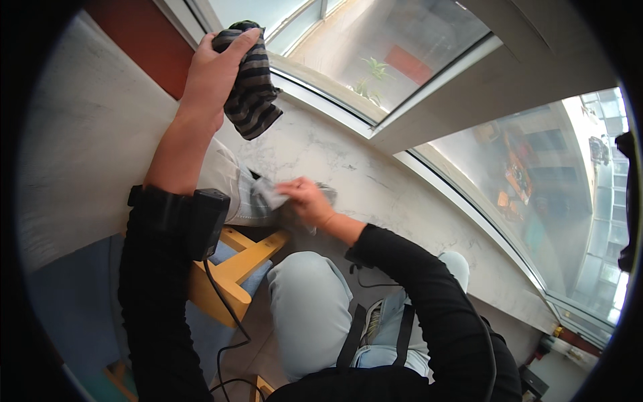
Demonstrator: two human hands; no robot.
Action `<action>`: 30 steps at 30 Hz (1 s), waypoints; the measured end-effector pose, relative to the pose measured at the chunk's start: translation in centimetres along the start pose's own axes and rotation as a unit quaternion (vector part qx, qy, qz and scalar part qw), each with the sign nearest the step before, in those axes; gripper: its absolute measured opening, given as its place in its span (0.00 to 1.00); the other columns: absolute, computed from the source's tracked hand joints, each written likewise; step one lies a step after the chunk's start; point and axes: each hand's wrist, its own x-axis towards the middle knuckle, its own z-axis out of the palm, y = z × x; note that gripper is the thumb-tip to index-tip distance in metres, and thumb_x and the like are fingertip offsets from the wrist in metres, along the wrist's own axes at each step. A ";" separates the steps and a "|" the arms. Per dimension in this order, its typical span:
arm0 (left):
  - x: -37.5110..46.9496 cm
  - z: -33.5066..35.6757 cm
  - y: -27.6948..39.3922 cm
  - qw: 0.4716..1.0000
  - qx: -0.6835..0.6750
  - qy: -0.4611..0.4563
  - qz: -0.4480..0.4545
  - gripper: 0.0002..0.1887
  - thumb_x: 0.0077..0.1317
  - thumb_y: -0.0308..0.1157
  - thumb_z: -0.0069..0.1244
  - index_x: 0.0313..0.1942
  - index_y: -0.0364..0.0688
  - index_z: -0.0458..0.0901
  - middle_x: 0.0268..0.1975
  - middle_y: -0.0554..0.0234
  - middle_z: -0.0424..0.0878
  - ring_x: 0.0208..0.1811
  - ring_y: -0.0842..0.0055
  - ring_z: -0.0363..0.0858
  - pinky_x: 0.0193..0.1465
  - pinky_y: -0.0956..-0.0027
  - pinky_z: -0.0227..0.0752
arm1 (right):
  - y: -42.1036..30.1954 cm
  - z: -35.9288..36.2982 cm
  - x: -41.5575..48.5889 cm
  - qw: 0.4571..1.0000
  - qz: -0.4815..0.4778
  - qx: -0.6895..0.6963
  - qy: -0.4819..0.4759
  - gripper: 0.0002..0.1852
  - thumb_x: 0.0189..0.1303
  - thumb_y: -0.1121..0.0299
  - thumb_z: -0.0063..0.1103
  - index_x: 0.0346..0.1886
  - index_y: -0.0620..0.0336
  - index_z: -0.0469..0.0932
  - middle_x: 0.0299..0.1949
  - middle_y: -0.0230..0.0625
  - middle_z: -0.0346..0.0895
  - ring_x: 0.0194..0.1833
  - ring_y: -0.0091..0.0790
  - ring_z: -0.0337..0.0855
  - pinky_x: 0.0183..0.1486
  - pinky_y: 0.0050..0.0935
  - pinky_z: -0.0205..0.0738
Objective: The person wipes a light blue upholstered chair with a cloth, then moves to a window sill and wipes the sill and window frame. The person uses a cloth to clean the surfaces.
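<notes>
My left hand [210, 75] is raised at the upper left, beside the window frame. It grips a bunched black-and-grey striped cloth [253, 100], whose loose end hangs over the marble sill. Lower down, my right hand [312, 202] is blurred at the near edge of the sill. Between its fingers is a light grey, thin piece of material [271, 195], too smeared to name closely. Just left of it lies a pale fabric with a checked part [247, 198], draped at the sill's edge. Something grey behind the right hand is mostly hidden.
The marble windowsill [361, 181] runs along sliding glass panes [346, 55]. A yellow wooden chair frame [236, 281] with blue cushioning stands under my left forearm. A black box [210, 221] is strapped to my left wrist, its cable [226, 306] trailing down. My knees [309, 311] are below.
</notes>
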 end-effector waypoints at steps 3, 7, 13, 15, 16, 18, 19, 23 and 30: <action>0.6 -1.0 0.1 0.998 0.019 0.027 0.059 0.31 0.60 0.47 0.61 0.53 0.33 0.69 0.39 0.63 0.79 0.38 0.81 0.79 0.42 0.73 0.77 | 2.5 -4.9 2.0 0.979 0.035 -0.135 0.150 0.27 0.45 0.83 0.56 0.53 0.55 0.79 0.56 0.35 0.78 0.52 0.44 0.73 0.56 0.38 0.66; 1.1 -1.9 0.6 0.992 0.006 0.121 0.044 0.27 0.60 0.43 0.62 0.49 0.33 0.72 0.38 0.63 0.80 0.36 0.80 0.80 0.40 0.72 0.77 | 4.9 -6.8 4.0 0.917 0.086 -0.374 0.110 0.27 0.50 0.74 0.57 0.59 0.56 0.74 0.66 0.34 0.68 0.62 0.42 0.65 0.63 0.44 0.57; 2.7 -4.1 0.2 0.985 -0.033 0.170 0.023 0.19 0.60 0.38 0.61 0.43 0.34 0.76 0.38 0.63 0.81 0.39 0.78 0.80 0.44 0.71 0.75 | 5.8 0.2 10.9 0.932 0.064 -0.350 0.069 0.28 0.52 0.69 0.56 0.61 0.53 0.73 0.69 0.33 0.63 0.68 0.41 0.62 0.64 0.46 0.56; 3.3 -5.1 -0.4 0.976 0.020 0.215 0.027 0.23 0.60 0.37 0.61 0.49 0.32 0.73 0.44 0.58 0.80 0.46 0.75 0.79 0.49 0.70 0.74 | 4.9 3.0 11.9 0.941 -0.030 -0.336 0.040 0.24 0.55 0.70 0.53 0.58 0.51 0.75 0.68 0.31 0.66 0.62 0.39 0.68 0.61 0.43 0.60; 4.0 -5.7 -0.4 0.970 0.053 0.237 -0.016 0.32 0.59 0.36 0.62 0.58 0.31 0.64 0.56 0.49 0.72 0.55 0.68 0.74 0.57 0.66 0.71 | 4.2 4.2 11.7 0.946 -0.041 -0.318 -0.049 0.23 0.55 0.70 0.53 0.57 0.50 0.76 0.68 0.30 0.66 0.61 0.37 0.69 0.59 0.41 0.62; 4.4 -6.4 -0.6 0.961 0.074 0.265 -0.010 0.36 0.59 0.36 0.62 0.60 0.32 0.60 0.61 0.46 0.66 0.58 0.64 0.72 0.60 0.65 0.70 | 3.2 5.7 11.4 0.965 -0.139 -0.191 -0.112 0.20 0.55 0.73 0.52 0.53 0.51 0.78 0.62 0.28 0.73 0.58 0.36 0.72 0.56 0.38 0.65; 4.5 -6.7 -0.5 0.954 0.083 0.287 -0.013 0.37 0.58 0.35 0.62 0.62 0.32 0.58 0.63 0.44 0.62 0.60 0.62 0.72 0.62 0.64 0.69 | 2.9 5.9 11.3 0.964 -0.141 -0.134 -0.183 0.20 0.53 0.76 0.52 0.50 0.51 0.79 0.58 0.28 0.77 0.56 0.37 0.74 0.54 0.38 0.68; 4.3 -6.2 0.2 0.921 0.143 0.362 -0.027 0.37 0.60 0.33 0.61 0.63 0.33 0.55 0.62 0.44 0.59 0.60 0.59 0.71 0.63 0.63 0.70 | 3.8 4.4 13.9 0.991 -0.107 -0.073 0.041 0.20 0.47 0.83 0.53 0.44 0.52 0.81 0.46 0.30 0.83 0.42 0.43 0.80 0.43 0.39 0.72; 4.2 -6.0 1.6 0.928 0.051 0.370 -0.003 0.35 0.63 0.31 0.55 0.63 0.31 0.52 0.63 0.42 0.59 0.65 0.58 0.67 0.68 0.63 0.67 | 8.0 3.5 21.6 0.925 0.025 -0.370 -0.084 0.34 0.56 0.65 0.56 0.68 0.59 0.64 0.75 0.36 0.52 0.73 0.40 0.52 0.71 0.41 0.49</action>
